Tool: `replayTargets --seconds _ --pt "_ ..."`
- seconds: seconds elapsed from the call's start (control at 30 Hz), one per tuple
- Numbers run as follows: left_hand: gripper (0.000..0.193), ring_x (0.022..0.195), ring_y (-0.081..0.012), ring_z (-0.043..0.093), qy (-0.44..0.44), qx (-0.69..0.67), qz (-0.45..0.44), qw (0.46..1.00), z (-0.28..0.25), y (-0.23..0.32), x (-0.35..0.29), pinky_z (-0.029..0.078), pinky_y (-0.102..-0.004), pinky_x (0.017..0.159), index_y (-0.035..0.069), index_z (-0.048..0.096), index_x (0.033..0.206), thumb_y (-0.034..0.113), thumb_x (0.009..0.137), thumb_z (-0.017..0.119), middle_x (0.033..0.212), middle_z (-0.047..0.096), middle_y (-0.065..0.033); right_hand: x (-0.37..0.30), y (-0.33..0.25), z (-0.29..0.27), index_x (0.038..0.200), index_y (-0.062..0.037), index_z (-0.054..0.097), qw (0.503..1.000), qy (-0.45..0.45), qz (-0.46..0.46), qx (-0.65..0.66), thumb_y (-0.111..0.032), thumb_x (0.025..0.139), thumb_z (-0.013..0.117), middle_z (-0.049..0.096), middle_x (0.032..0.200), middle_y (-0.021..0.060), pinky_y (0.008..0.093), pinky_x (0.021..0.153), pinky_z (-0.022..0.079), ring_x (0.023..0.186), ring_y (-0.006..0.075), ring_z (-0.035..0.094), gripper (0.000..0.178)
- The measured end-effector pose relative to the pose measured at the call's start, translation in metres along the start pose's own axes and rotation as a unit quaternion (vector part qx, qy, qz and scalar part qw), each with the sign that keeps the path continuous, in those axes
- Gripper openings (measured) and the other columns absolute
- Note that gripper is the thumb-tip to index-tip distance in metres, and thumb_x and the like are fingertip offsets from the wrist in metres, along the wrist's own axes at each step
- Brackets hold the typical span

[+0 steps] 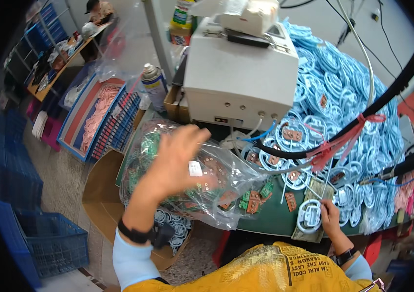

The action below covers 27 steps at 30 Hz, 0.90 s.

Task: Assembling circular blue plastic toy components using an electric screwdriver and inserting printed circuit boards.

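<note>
My left hand (175, 163), slightly blurred, is over a clear plastic bag (238, 170) with its fingers apart and nothing visible in them. Green and copper-coloured circuit boards (211, 170) show through the bag. My right hand (331, 214) grips the edge of a light blue oval plastic frame (309, 216), which rests on a small wooden board (315, 191) at the table's front edge. Several loose boards (253, 202) lie between the bag and the wooden board, some green side up, others copper side up.
A grey machine box (241, 73) stands behind the bag, with a spray can (154, 87) to its left. Light blue frames (333, 87) are heaped at the right, under a black cable (392, 100). A cardboard box (102, 187) holds more frames at lower left. Another person (101, 12) sits far left.
</note>
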<state>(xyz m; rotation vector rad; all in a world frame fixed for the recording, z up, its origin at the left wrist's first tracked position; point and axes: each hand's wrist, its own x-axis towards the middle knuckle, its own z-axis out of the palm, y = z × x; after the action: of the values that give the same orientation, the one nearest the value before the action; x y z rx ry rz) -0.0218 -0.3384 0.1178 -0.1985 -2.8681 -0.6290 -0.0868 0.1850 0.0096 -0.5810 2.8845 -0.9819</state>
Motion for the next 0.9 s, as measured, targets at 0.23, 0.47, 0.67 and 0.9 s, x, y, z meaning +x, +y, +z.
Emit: replayTargets --seconds 0.23,0.47,0.67,0.9 --pt "0.084 0.134 -0.0326 0.043 -0.123 0.085 -0.029 0.988 0.077 0.052 -0.056 0.029 -0.0652 0.108 0.01 0.051 0.139 0.031 0.066 0.087 0.13 0.052 -0.0147 -0.001 -0.008 -0.002 0.105 -0.0003 0.064 1.0 0.0 -0.001 0.015 -0.007 0.094 0.057 0.062 0.075 0.0147 0.0342 0.061 0.047 0.064 0.0263 0.062 0.015" --pt "0.019 0.095 -0.0239 0.063 0.134 -0.215 -0.136 0.958 0.058 0.031 -0.055 0.048 -0.038 0.091 0.005 0.067 0.098 0.0 0.08 0.07 0.1 0.066 -0.0068 -0.001 -0.007 -0.006 0.111 -0.0001 0.064 0.996 0.024 -0.078 -0.022 -0.007 0.092 0.062 0.064 0.091 0.0171 0.0376 0.068 0.051 0.077 0.0344 0.065 0.02" --pt "0.01 0.094 -0.0126 0.063 0.377 -0.559 -0.169 0.72 0.046 -0.005 -0.056 0.05 -0.0266 0.082 0.001 0.064 0.104 0.002 0.096 0.058 0.102 0.068 -0.0052 0.003 -0.043 -0.02 0.114 -0.0027 0.063 0.982 0.052 -0.116 -0.136 -0.007 0.084 0.072 0.059 0.087 0.0139 0.041 0.058 0.049 0.072 0.0329 0.062 0.032" --pt "0.013 0.097 -0.0161 0.064 0.469 -0.559 -0.183 0.659 0.06 -0.009 -0.028 0.051 -0.0312 0.088 0.001 0.064 0.107 0.004 0.099 0.056 0.109 0.068 -0.009 0.039 -0.139 0.029 0.131 -0.0068 0.055 0.863 -0.163 -0.478 -0.029 -0.029 0.082 0.075 0.059 0.126 0.0173 0.0443 0.1 0.047 0.117 0.0329 0.058 0.058"
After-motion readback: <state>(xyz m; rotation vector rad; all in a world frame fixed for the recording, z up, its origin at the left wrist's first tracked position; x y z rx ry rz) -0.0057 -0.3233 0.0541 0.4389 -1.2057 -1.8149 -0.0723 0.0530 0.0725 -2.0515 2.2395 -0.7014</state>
